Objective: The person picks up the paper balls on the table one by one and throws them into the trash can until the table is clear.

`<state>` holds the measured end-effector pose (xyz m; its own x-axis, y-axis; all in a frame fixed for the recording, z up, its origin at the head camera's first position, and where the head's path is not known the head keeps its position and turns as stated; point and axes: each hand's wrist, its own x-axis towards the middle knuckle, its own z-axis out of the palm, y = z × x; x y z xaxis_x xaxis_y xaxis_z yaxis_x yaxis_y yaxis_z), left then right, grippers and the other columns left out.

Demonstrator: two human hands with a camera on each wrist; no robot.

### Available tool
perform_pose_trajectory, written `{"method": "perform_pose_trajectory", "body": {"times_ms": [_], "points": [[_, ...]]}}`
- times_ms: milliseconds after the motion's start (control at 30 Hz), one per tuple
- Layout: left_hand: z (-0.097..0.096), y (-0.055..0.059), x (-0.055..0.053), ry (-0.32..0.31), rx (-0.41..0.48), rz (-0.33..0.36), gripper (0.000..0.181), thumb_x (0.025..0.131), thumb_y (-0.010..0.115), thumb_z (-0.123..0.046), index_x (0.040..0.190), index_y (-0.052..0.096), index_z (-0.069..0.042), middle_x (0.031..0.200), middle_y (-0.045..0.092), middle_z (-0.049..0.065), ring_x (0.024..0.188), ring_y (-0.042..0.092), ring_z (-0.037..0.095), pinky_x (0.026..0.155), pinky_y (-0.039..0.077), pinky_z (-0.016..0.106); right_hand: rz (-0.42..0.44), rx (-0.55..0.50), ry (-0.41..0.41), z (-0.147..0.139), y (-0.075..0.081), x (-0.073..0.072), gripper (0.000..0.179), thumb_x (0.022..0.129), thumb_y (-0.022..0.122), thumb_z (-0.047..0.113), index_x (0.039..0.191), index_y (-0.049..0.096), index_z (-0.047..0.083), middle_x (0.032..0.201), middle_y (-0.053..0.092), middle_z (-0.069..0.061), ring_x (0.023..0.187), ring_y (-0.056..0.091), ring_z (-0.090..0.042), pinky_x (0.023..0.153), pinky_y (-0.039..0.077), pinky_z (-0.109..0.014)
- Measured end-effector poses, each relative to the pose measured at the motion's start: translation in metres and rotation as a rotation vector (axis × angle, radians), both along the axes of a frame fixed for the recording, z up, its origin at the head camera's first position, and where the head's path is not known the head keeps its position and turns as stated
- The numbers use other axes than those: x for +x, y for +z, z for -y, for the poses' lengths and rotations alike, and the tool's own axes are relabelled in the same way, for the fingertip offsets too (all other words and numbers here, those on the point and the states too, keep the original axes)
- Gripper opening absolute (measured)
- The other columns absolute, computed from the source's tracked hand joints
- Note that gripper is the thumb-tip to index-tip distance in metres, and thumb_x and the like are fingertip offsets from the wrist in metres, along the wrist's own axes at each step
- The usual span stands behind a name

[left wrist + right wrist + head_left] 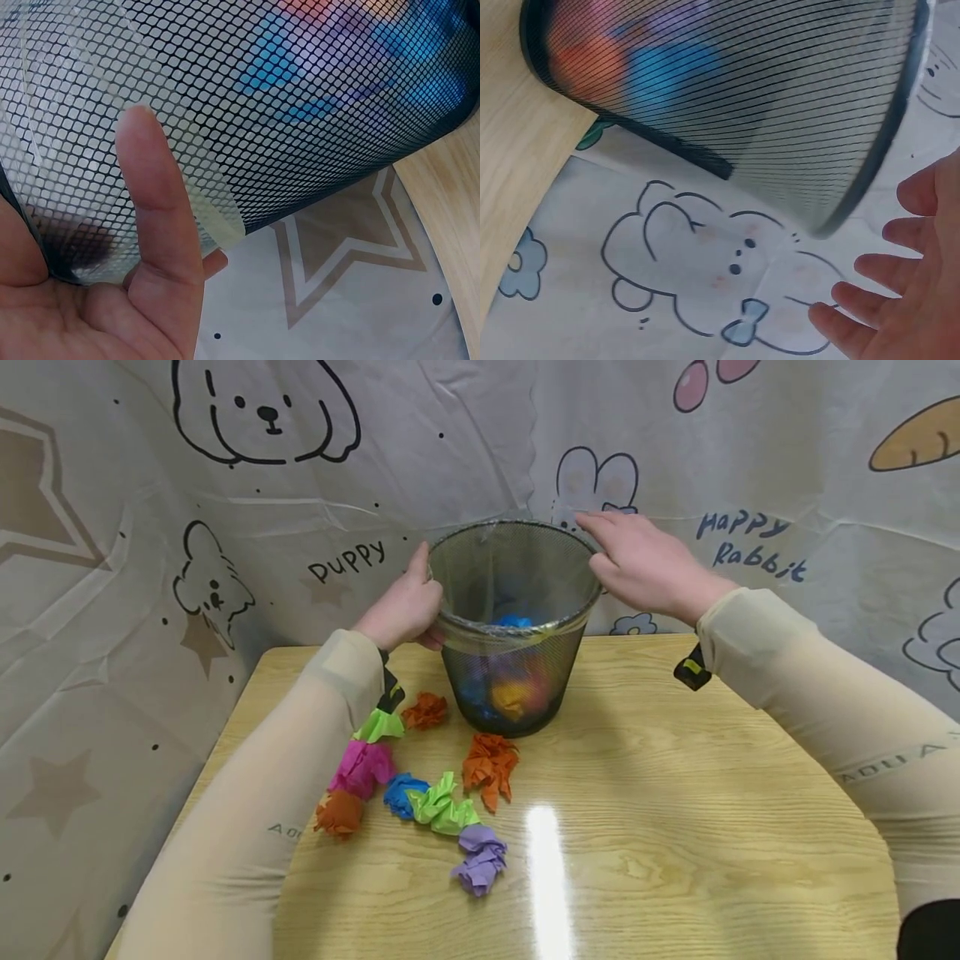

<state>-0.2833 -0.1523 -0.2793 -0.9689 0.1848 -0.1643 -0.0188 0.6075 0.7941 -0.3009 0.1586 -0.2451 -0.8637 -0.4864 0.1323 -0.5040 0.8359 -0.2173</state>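
Note:
A black mesh wastebasket (pixel 517 664) stands upright at the back of the table, with a clear plastic liner (pixel 480 635) folded over its rim. Crumpled paper in blue (pixel 514 621), yellow and pink lies inside. At the basket's left side is my left hand (pixel 405 603). One finger (pixel 159 187) lies straight along the outside of the mesh in the left wrist view; the other fingers are mostly hidden. My right hand (pixel 645 560) is beside the right rim, its fingers extended. In the right wrist view, these fingers (pixel 889 270) are spread apart from the basket.
Crumpled paper lies left and in front of the basket: orange (pixel 491 768), pink (pixel 363 768), blue (pixel 402 795), green (pixel 444 807) and purple (pixel 480 860) pieces among them. A printed cloth (pixel 450 468) hangs behind the wooden table (pixel 675 793).

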Motion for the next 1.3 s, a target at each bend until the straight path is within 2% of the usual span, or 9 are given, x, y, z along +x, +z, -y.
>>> {"method": "perform_pose_trajectory", "body": {"times_ms": [167,400,700,833,933,1033,1133,1200,1300], "points": [[-0.003,-0.002,-0.001,-0.019,0.01,-0.002,0.071,0.106,0.023,-0.019,0.161,-0.022,-0.029,0.17,0.008,0.013,0.074,0.067,0.034,0.068,0.062,0.04,0.068,-0.043,-0.021,-0.007,-0.009,-0.004,0.063,0.106,0.024,0.024,0.165,0.013,0.008,0.169,0.016,-0.013,0.154,0.015,-0.037,0.125,0.013,-0.053],[-0.015,-0.002,-0.004,-0.039,0.018,0.02,0.07,0.107,0.023,-0.021,0.161,-0.021,-0.033,0.172,0.001,0.005,0.072,0.066,0.035,0.068,0.062,0.04,0.148,-0.088,-0.07,-0.011,-0.012,-0.012,0.065,0.106,0.021,0.032,0.165,0.005,0.009,0.17,0.006,-0.013,0.156,0.006,-0.034,0.126,0.007,-0.051],[-0.028,0.0,-0.007,-0.062,0.035,0.025,0.071,0.107,0.024,-0.019,0.162,-0.019,-0.032,0.172,0.002,0.008,0.067,0.065,0.033,0.067,0.062,0.041,0.236,-0.094,-0.131,-0.012,-0.013,-0.018,0.069,0.108,0.022,0.038,0.164,-0.006,0.012,0.17,-0.004,-0.016,0.155,-0.003,-0.037,0.125,0.001,-0.054],[-0.03,0.001,-0.007,-0.062,0.03,0.021,0.071,0.107,0.024,-0.018,0.162,-0.019,-0.032,0.171,0.004,0.011,0.066,0.065,0.032,0.066,0.062,0.041,0.296,-0.111,-0.191,-0.01,-0.013,-0.017,0.068,0.107,0.021,0.04,0.163,-0.014,0.022,0.169,-0.006,-0.022,0.154,0.002,-0.043,0.123,0.008,-0.059],[-0.03,0.002,-0.007,-0.066,0.027,0.02,0.071,0.107,0.024,-0.019,0.162,-0.019,-0.031,0.171,0.005,0.012,0.068,0.065,0.033,0.066,0.062,0.041,0.328,-0.101,-0.227,-0.009,-0.013,-0.017,0.066,0.106,0.018,0.039,0.163,-0.014,0.025,0.166,-0.005,-0.029,0.152,0.007,-0.048,0.121,0.014,-0.063],[-0.03,0.002,-0.006,-0.07,0.024,0.026,0.071,0.107,0.023,-0.019,0.162,-0.02,-0.031,0.171,0.005,0.012,0.07,0.066,0.033,0.067,0.062,0.041,0.343,-0.071,-0.22,-0.008,-0.013,-0.017,0.064,0.106,0.014,0.035,0.163,-0.014,0.022,0.168,-0.006,-0.024,0.153,0.006,-0.047,0.123,0.011,-0.06],[-0.029,0.003,-0.006,-0.068,0.016,0.029,0.071,0.107,0.023,-0.02,0.161,-0.02,-0.033,0.171,0.005,0.011,0.072,0.066,0.033,0.068,0.062,0.041,0.354,-0.058,-0.205,-0.006,-0.012,-0.018,0.063,0.106,0.013,0.029,0.162,-0.015,0.02,0.169,-0.01,-0.011,0.154,0.003,-0.04,0.125,0.007,-0.055],[-0.028,0.002,-0.006,-0.065,0.011,0.03,0.071,0.107,0.023,-0.02,0.161,-0.021,-0.034,0.171,0.006,0.01,0.073,0.066,0.034,0.068,0.062,0.041,0.367,-0.069,-0.208,-0.004,-0.013,-0.018,0.064,0.106,0.015,0.023,0.162,-0.016,0.022,0.17,-0.01,-0.006,0.153,0.017,-0.039,0.123,0.019,-0.054],[-0.026,0.001,-0.006,-0.06,0.013,0.024,0.071,0.106,0.022,-0.019,0.161,-0.02,-0.034,0.171,0.005,0.01,0.075,0.066,0.036,0.068,0.062,0.041,0.38,-0.105,-0.232,-0.001,-0.013,-0.018,0.069,0.104,0.021,0.013,0.163,-0.014,0.024,0.17,-0.004,-0.006,0.139,0.04,-0.037,0.111,0.039,-0.051]]}}
